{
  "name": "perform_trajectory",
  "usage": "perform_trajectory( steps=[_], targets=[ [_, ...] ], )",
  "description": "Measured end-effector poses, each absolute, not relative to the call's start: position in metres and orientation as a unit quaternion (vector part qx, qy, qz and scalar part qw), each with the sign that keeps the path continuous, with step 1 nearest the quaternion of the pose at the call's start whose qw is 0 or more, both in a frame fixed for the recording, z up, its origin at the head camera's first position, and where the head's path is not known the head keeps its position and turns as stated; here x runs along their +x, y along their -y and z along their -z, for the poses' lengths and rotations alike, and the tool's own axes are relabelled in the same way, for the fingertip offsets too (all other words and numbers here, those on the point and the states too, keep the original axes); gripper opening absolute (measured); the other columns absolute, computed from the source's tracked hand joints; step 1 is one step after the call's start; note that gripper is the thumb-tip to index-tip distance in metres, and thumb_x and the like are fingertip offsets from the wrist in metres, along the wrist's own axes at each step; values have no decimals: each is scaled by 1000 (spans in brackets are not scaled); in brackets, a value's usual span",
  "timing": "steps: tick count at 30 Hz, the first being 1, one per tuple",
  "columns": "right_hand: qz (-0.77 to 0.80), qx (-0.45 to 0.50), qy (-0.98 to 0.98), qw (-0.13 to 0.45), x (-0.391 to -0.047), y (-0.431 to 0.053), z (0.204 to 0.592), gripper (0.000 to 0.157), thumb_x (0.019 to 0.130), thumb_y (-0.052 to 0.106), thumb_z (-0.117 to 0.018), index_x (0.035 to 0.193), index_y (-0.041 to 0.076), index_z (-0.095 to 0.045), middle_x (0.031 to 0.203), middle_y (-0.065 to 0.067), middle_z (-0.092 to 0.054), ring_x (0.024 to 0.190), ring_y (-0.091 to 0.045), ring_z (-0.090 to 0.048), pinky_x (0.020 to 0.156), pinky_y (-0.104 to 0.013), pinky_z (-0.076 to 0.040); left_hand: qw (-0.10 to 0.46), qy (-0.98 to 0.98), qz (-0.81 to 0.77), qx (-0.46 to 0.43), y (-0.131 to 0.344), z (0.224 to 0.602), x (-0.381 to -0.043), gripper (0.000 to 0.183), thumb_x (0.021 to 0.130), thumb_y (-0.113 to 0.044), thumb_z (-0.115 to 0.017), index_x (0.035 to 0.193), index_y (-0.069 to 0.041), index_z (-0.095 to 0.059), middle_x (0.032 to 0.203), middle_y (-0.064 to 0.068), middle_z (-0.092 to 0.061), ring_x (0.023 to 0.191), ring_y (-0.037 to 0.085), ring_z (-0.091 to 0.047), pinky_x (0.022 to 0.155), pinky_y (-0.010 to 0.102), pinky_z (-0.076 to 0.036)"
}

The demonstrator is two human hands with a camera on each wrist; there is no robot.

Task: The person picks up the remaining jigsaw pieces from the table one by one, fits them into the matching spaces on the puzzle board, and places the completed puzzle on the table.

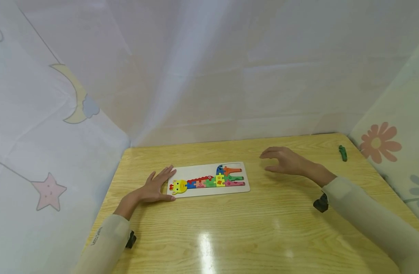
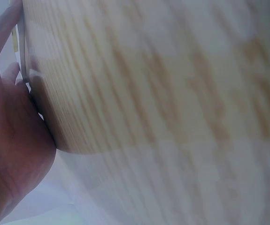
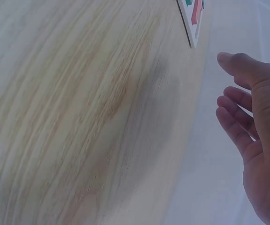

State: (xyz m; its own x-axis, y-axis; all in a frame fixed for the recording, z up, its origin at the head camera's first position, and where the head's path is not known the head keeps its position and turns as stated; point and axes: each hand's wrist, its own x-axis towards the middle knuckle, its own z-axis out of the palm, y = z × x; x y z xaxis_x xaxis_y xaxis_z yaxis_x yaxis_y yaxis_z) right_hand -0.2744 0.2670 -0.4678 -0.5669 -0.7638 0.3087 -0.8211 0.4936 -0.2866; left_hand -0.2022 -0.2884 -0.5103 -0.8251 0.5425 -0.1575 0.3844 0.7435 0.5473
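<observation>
A white puzzle board lies flat on the wooden table, with colourful interlocking pieces forming a giraffe. Its yellow head is at the left end; orange, green and pink legs point right. Spread fingers of my left hand touch the board's left end, thumb at the near corner and fingers at the far one. To the right of the board, my right hand hovers over the table, fingers loosely bent and holding nothing. The right wrist view shows this hand apart from the board's corner.
A small dark green piece lies near the table's far right corner. Pale fabric with printed shapes hangs around the table at the back and sides. Each wrist carries a small black device.
</observation>
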Motion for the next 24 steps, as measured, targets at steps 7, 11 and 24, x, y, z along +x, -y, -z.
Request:
perform_trajectory(
  steps=[7, 11, 24],
  targets=[
    [-202, 454, 863, 90, -271, -281, 467, 41, 82, 8, -91, 120, 0, -77, 120, -14, -74, 106, -32, -73, 82, -49, -62, 136, -914, -277, 262, 293, 523, -203, 111, 88, -62, -78, 171, -16, -21, 179, 10, -6, 164, 39, -6, 123, 70, 8],
    [-198, 451, 865, 98, -269, -289, 466, 43, 81, 8, -92, 120, 0, -76, 119, -16, -74, 105, -34, -73, 82, -50, -62, 129, -910, -286, 271, 295, 526, -204, 111, 88, -63, -78, 171, -17, -21, 179, 9, -7, 164, 39, -6, 122, 71, 8],
    [-196, 437, 870, 116, -264, -313, 457, 45, 79, 8, -92, 121, -1, -76, 118, -17, -74, 103, -35, -73, 79, -51, -62, 150, -922, -258, 245, 296, 525, -206, 112, 88, -58, -80, 172, -18, -18, 180, 6, -3, 165, 35, -4, 126, 64, 10]
  ],
)
